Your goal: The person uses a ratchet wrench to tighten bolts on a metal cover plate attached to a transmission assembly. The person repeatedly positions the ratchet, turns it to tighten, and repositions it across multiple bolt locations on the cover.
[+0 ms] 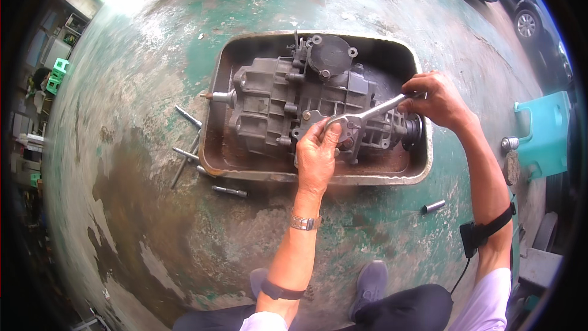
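A grey metal gearbox [263,101] lies in a rusty rectangular tray [367,179]. Across its right half runs a silver ratchet wrench [381,108]. My left hand [316,154] pinches the wrench's head between thumb and fingers, low over the housing's near side; whatever sits under the head is hidden. At the far end of the handle, my right hand [438,99] has its fingers closed round the grip, above the tray's right rim. A round dark cover [331,56] tops the gearbox, and a shaft [217,97] sticks out at its left.
Socket extension bars [185,154] and a knurled metal bar [229,191] lie on the worn green floor by the tray's left side. A socket [433,206] rests at the near right. Further right stands a turquoise stool [542,135]; parked cars [527,23] are behind it.
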`<action>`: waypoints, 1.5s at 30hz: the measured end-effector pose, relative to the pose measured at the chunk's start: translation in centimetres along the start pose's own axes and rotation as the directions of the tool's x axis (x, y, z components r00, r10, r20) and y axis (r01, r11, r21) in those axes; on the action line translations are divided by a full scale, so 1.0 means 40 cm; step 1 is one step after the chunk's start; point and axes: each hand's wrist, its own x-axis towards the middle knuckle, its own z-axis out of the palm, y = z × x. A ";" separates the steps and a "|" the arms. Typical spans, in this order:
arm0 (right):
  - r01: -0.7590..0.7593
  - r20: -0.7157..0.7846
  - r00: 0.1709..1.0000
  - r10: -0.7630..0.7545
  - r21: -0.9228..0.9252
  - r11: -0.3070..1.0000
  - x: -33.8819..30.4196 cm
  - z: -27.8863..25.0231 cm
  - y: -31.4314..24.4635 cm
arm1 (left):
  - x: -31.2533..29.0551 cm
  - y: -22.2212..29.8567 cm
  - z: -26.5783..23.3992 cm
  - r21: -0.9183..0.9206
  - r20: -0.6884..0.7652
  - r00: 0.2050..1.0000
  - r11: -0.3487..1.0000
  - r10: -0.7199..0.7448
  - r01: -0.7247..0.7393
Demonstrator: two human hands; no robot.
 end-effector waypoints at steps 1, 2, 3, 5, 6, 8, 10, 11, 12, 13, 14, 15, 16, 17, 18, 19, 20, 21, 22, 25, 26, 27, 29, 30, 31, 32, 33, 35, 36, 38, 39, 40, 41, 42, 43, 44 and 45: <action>-0.010 0.001 1.000 0.010 0.022 1.000 0.005 0.001 0.003 | -0.003 0.001 0.003 -0.088 0.022 0.999 0.996 0.034 -0.032; -0.007 0.002 1.000 0.007 0.061 0.998 0.009 0.003 0.007 | -0.002 0.005 0.002 -0.085 0.034 0.999 0.996 0.023 -0.020; 0.013 -0.042 0.999 -0.011 0.047 0.999 0.002 0.013 0.010 | 0.002 0.011 -0.001 -0.085 0.042 0.999 0.996 0.006 -0.002; 0.019 -0.068 0.998 -0.016 0.040 0.999 -0.018 0.032 0.020 | 0.006 0.020 -0.004 -0.084 0.067 0.998 0.996 0.003 0.003; 0.021 -0.081 0.997 -0.014 0.095 0.995 -0.037 0.045 0.028 | 0.007 0.024 -0.006 -0.077 0.073 0.997 0.997 -0.003 0.009; 0.021 -0.146 0.989 -0.018 0.019 1.000 -0.079 0.085 0.044 | 0.013 0.029 -0.005 -0.064 0.084 0.996 0.997 -0.036 0.041; -0.021 -0.154 0.987 0.040 0.119 0.993 -0.133 0.137 0.058 | 0.022 0.032 -0.007 -0.019 0.110 0.994 1.000 -0.011 0.013; -0.027 -0.140 0.989 0.051 0.165 0.986 -0.162 0.169 0.059 | 0.021 0.034 -0.013 -0.003 0.115 0.993 1.000 -0.022 0.022; -0.024 -0.147 0.988 0.055 0.205 0.979 -0.186 0.199 0.057 | 0.023 0.036 -0.016 0.041 0.118 0.993 0.999 -0.030 0.025; -0.171 -0.066 0.978 0.199 0.301 0.938 -0.203 0.238 0.050 | 0.025 0.038 -0.020 0.074 0.123 0.992 0.997 -0.041 0.032; -0.074 -0.149 0.979 0.141 0.382 0.921 -0.236 0.278 0.032 | 0.028 0.040 -0.023 0.109 0.130 0.990 0.993 -0.051 0.036; -0.189 -0.048 0.967 0.249 0.514 0.836 -0.265 0.320 0.009 | 0.033 0.043 -0.025 0.112 0.151 0.987 0.993 -0.047 0.030; -0.213 0.006 0.964 0.266 0.621 0.755 -0.296 0.365 -0.017 | 0.035 0.044 -0.030 0.117 0.169 0.984 0.993 -0.047 0.027; -0.351 0.134 0.927 0.351 0.645 0.679 -0.315 0.420 -0.051 | 0.039 0.045 -0.033 0.122 0.184 0.981 0.992 -0.054 0.032; -0.402 0.231 0.911 0.343 0.687 0.605 -0.332 0.477 -0.093 | 0.044 0.048 -0.038 0.178 0.199 0.979 0.984 -0.032 -0.004; -0.393 0.302 0.919 0.253 0.745 0.539 -0.350 0.524 -0.134 | 0.047 0.052 -0.044 0.239 0.215 0.977 0.970 -0.019 -0.033; -0.449 0.407 0.893 0.191 0.780 0.436 -0.355 0.566 -0.171 | 0.053 0.056 -0.048 0.261 0.251 0.967 0.960 0.034 -0.102; -0.483 0.496 0.866 0.069 0.792 0.374 -0.354 0.590 -0.187 | 0.061 0.059 -0.048 0.216 0.238 0.965 0.975 -0.113 0.061; -0.477 0.502 0.865 0.010 0.817 0.324 -0.354 0.604 -0.195 | 0.063 0.063 -0.051 0.239 0.273 0.956 0.970 -0.109 0.043; -0.479 0.504 0.862 0.046 0.784 0.394 -0.340 0.576 -0.169 | 0.068 0.071 -0.054 0.347 0.297 0.948 0.938 -0.116 0.006; -0.534 0.566 0.820 0.092 0.696 0.481 -0.343 0.542 -0.146 | 0.065 0.072 -0.057 0.352 0.306 0.950 0.934 -0.063 -0.051; -0.546 0.563 0.811 0.157 0.634 0.547 -0.348 0.499 -0.120 | 0.062 0.071 -0.056 0.377 0.306 0.952 0.919 -0.004 -0.117; -0.464 0.465 0.842 0.272 0.369 0.806 -0.340 0.392 -0.059 | 0.057 0.068 -0.061 0.291 0.328 0.941 0.957 -0.082 -0.018; -0.252 0.240 0.952 0.191 0.259 0.932 -0.331 0.335 -0.033 | 0.057 0.064 -0.062 0.317 0.311 0.947 0.948 -0.086 -0.018; -0.235 0.170 0.962 0.213 0.116 0.965 -0.314 0.274 -0.007 | 0.058 0.057 -0.060 0.287 0.310 0.948 0.958 -0.066 -0.028; -0.109 -0.013 0.994 0.108 -0.016 0.994 -0.284 0.226 0.012 | 0.058 0.048 -0.056 0.250 0.314 0.949 0.967 -0.032 -0.050; -0.032 -0.180 0.984 -0.001 -0.179 0.983 -0.243 0.184 0.027 | 0.068 0.042 -0.049 0.275 0.266 0.961 0.961 -0.073 -0.003; 0.006 -0.348 0.926 -0.143 -0.365 0.931 -0.157 0.115 0.045 | 0.063 0.034 -0.051 0.201 0.281 0.958 0.980 -0.059 0.001; 0.085 -0.409 0.868 -0.281 -0.436 0.896 -0.118 0.090 0.050 | 0.062 0.032 -0.051 0.178 0.279 0.957 0.983 -0.084 0.034; 0.147 -0.480 0.768 -0.424 -0.513 0.846 -0.053 0.080 0.049 | 0.058 0.032 -0.050 0.188 0.275 0.957 0.981 -0.090 0.038; 0.108 -0.483 0.795 -0.367 -0.482 0.869 -0.047 0.091 0.052 | 0.056 0.031 -0.049 0.198 0.269 0.960 0.980 -0.082 0.029; 0.084 -0.502 0.796 -0.339 -0.463 0.882 -0.046 0.107 0.058 | 0.056 0.032 -0.049 0.193 0.263 0.962 0.981 -0.079 0.028; 0.074 -0.532 0.777 -0.337 -0.455 0.888 -0.048 0.126 0.066 | 0.056 0.027 -0.042 0.151 0.268 0.962 0.988 -0.046 0.005; 0.026 -0.497 0.831 -0.249 -0.413 0.910 -0.066 0.150 0.076 | 0.060 0.025 -0.040 0.191 0.249 0.967 0.982 -0.042 -0.006; -0.014 -0.471 0.863 -0.182 -0.383 0.924 -0.102 0.180 0.086 | 0.062 0.020 -0.039 0.218 0.243 0.969 0.976 -0.037 -0.017; -0.086 -0.427 0.901 -0.079 -0.352 0.932 -0.144 0.220 0.092 | 0.062 0.014 -0.037 0.244 0.232 0.972 0.970 -0.043 -0.015; -0.046 -0.356 0.934 -0.037 -0.220 0.974 -0.191 0.264 0.089 | 0.061 0.007 -0.035 0.230 0.212 0.977 0.973 -0.024 -0.026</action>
